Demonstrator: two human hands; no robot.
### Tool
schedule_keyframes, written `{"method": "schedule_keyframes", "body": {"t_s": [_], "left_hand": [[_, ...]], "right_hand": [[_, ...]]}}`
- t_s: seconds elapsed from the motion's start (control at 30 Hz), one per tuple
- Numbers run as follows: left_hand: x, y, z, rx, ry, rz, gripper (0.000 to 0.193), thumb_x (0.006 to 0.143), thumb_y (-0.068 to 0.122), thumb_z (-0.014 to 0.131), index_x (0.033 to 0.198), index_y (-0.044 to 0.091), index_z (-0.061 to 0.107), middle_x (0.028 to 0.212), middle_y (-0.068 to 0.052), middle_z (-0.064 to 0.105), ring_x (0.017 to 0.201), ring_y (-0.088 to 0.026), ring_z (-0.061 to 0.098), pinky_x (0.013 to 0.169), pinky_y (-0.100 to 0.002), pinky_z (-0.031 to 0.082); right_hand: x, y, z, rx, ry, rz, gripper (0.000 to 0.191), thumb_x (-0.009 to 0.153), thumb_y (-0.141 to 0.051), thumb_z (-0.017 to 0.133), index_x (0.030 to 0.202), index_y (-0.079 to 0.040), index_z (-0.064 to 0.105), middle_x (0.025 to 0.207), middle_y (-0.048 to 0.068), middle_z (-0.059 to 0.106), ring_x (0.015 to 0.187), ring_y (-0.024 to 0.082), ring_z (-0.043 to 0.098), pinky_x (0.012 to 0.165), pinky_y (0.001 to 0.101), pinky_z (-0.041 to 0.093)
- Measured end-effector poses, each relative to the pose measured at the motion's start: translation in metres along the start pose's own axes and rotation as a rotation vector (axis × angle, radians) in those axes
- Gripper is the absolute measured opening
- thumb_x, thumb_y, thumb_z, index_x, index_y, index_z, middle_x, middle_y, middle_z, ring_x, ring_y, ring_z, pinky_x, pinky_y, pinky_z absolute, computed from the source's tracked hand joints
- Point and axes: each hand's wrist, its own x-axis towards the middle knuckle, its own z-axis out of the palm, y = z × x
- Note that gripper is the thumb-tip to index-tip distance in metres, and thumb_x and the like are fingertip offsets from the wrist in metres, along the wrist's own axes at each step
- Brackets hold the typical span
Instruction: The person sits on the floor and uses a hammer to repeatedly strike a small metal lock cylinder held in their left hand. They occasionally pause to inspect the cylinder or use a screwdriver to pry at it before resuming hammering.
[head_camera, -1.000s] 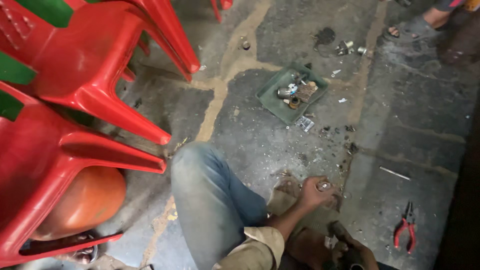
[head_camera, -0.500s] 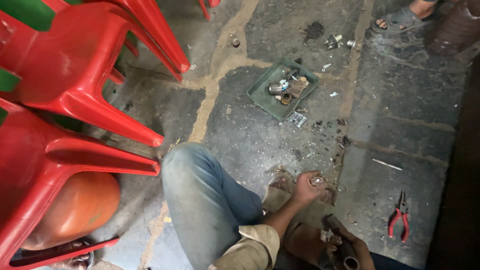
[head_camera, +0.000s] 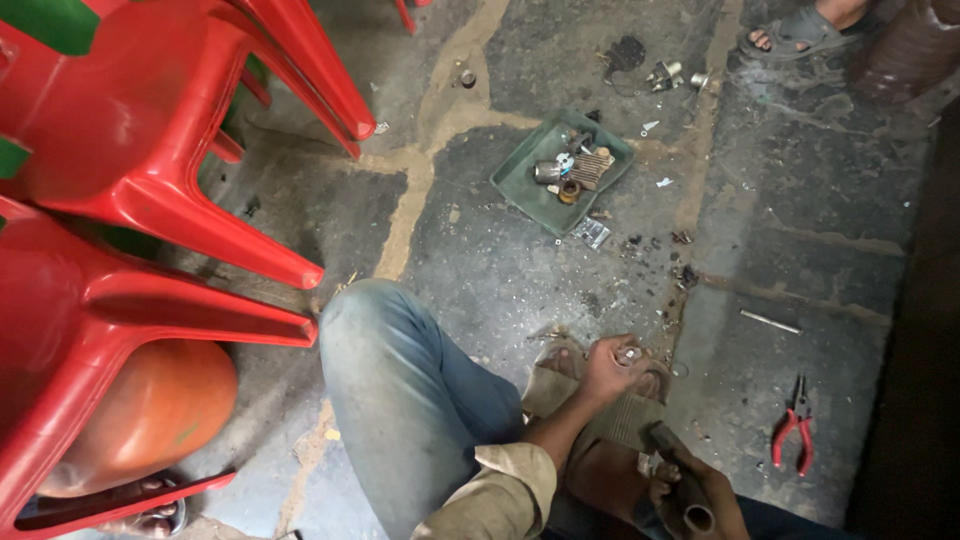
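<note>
- Left hand (head_camera: 608, 368) is out over the sandal (head_camera: 600, 405), fingers curled nearly shut around a small shiny metal piece (head_camera: 630, 353) at the fingertips.
- That piece looks light, hard and easy to fumble, so a fingertip pinch across its sides seems the safest hold.
- Right hand (head_camera: 690, 490) sits low at the frame's bottom, its grip closed fully around a dark metal tube (head_camera: 682, 478), open end facing the camera.
- The tube looks stiff, fairly heavy and possibly greasy; wrapping the whole hand round its middle suits it.
- Bent knee in blue jeans (head_camera: 400, 400) fills the centre, just beside the left arm.
- Further out on the stone floor (head_camera: 480, 270): a green tray (head_camera: 520, 180) of small parts, and red-handled pliers (head_camera: 795, 430) well apart to the right.
- Red plastic chairs (head_camera: 150, 170) crowd the left; another person's sandalled foot (head_camera: 800, 28) shows at the top.
</note>
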Motion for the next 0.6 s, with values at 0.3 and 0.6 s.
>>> {"method": "schedule_keyframes", "body": {"t_s": [0.3,0.6], "left_hand": [[0.006,-0.02,0.006,0.087,-0.009,0.001,0.019,0.087,0.02,0.077,0.084,0.003,0.067,0.072,-0.001,0.063,0.069,-0.008,0.055,0.062,-0.031,0.049],[0.012,-0.003,-0.018,0.011,0.205,-0.061,0.025,0.09,0.022,0.08,0.08,0.006,0.064,0.072,0.007,0.057,0.068,-0.003,0.049,0.06,-0.025,0.042]], "right_hand": [[-0.035,0.016,0.023,-0.081,-0.023,-0.272,0.035,0.093,-0.019,0.056,0.121,0.0,0.057,0.081,0.01,0.062,0.07,0.019,0.062,0.064,0.0329,0.055],[-0.053,0.027,0.07,-0.034,0.213,-0.176,0.025,0.095,-0.02,0.062,0.116,-0.007,0.057,0.067,0.004,0.057,0.054,0.015,0.056,0.05,0.0302,0.05]]}}
